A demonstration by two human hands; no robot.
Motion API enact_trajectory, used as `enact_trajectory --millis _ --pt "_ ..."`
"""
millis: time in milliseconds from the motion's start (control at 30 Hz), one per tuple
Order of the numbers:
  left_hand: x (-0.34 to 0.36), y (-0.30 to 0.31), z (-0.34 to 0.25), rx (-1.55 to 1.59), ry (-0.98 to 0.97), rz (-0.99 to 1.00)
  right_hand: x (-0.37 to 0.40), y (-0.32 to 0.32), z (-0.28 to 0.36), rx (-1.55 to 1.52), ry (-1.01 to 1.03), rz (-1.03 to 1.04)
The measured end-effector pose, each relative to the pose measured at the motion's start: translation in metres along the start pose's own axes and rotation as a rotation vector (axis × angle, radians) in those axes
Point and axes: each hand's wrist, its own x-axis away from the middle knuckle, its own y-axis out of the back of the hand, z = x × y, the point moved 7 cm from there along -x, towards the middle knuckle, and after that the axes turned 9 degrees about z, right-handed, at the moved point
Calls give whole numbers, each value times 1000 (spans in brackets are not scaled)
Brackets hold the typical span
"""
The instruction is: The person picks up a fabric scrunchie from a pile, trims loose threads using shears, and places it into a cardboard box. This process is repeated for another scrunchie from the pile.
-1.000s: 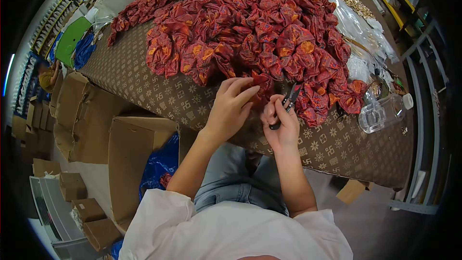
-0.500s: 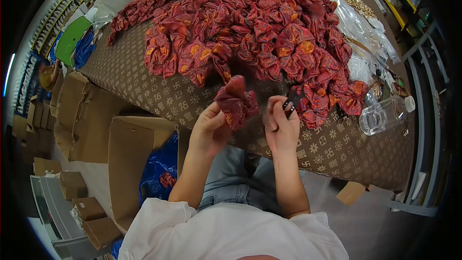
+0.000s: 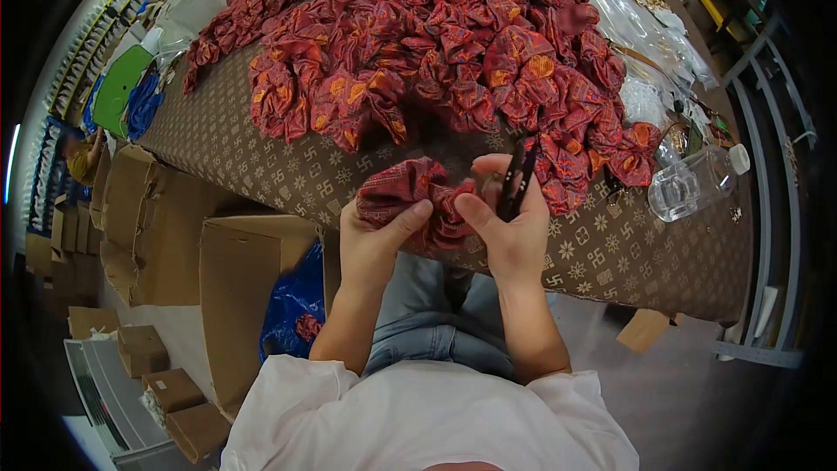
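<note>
A gathered piece of red patterned fabric (image 3: pixel 401 192) is held between both hands, just in front of the table's near edge. My left hand (image 3: pixel 375 235) grips its left side, thumb on top. My right hand (image 3: pixel 514 227) pinches its right side between thumb and fingers. A dark slim tool with pale dots (image 3: pixel 519 179) also rests in my right hand, pointing up; its exact type is unclear. Beyond the hands, a large heap of similar red fabric pieces (image 3: pixel 436 44) covers much of the brown patterned table (image 3: pixel 288 166).
A clear plastic bottle (image 3: pixel 693 183) lies on the table at right, near plastic bags (image 3: pixel 645 44). Cardboard boxes (image 3: pixel 235 296) and a blue bag (image 3: pixel 292 296) are at lower left. Metal shelving (image 3: pixel 767 209) is at far right. Another person (image 3: pixel 83 157) is at far left.
My right hand has moved left onto the fabric piece and now grips its right side. The piece has lowered slightly and spread sideways between the hands.
</note>
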Motion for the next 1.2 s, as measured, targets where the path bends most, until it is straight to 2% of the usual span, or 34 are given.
enact_trajectory --millis 33,167,233,267,300,333,467,533,567,667,700,767,800,833,867,933,967,1000,1033,1067,1100,1133,1200 --pt "1 5 0 107 6 -75 3 5 -1 -88 16 -70" --pt "4 8 8 70 -25 -58 11 -9 -1 31 -43 65" --pt "6 1 7 375 -125 18 10 -3 -12 -37 -106 57" --pt "6 4 9 380 -124 20 9 -2 -12 -251 -45 52" --pt "4 -2 10 557 -117 178 8 0 -11 -467 18 49" --pt "4 -9 8 730 -110 340 7 -2 -8 -540 52 104" --pt "6 -15 0 601 -172 312 7 -10 8 -574 121 177" --pt "8 -10 1 583 -208 172 10 -12 6 -480 -43 82" --pt "7 -11 -1 582 -210 175 13 -14 7 -480 -39 82" --pt "7 -15 -10 511 -298 219 27 -21 -5 -214 -157 169" --pt "6 -16 -15 474 -332 228 27 -20 -6 -211 -155 162" --pt "7 -18 -18 445 -368 244 22 -13 -4 -398 -113 61" --pt "5 -21 -10 635 -241 259 18 -9 -1 -393 -107 56" --pt "6 -25 -1 821 -104 274 14 -6 5 -530 -60 101" --pt "7 -23 7 823 -97 286 10 -5 11 -667 -9 143" --pt "12 -40 31 1371 184 469 7 6 20 -698 91 134" --pt "14 -46 33 1424 212 564 9 10 18 -719 28 145" --pt "11 -50 28 1432 232 576 11 14 16 -740 -39 155" --pt "1 -43 24 1042 186 453 11 20 17 -589 -24 161" --pt "-9 -33 16 651 131 330 12 25 20 -579 -18 150" --pt "-15 -30 -2 382 -6 321 13 31 20 -349 -52 101" --pt "-18 -32 -9 385 1 322 15 36 20 -123 -94 53" --pt "-17 -43 -42 -382 -330 400 15 28 29 -38 -102 86"
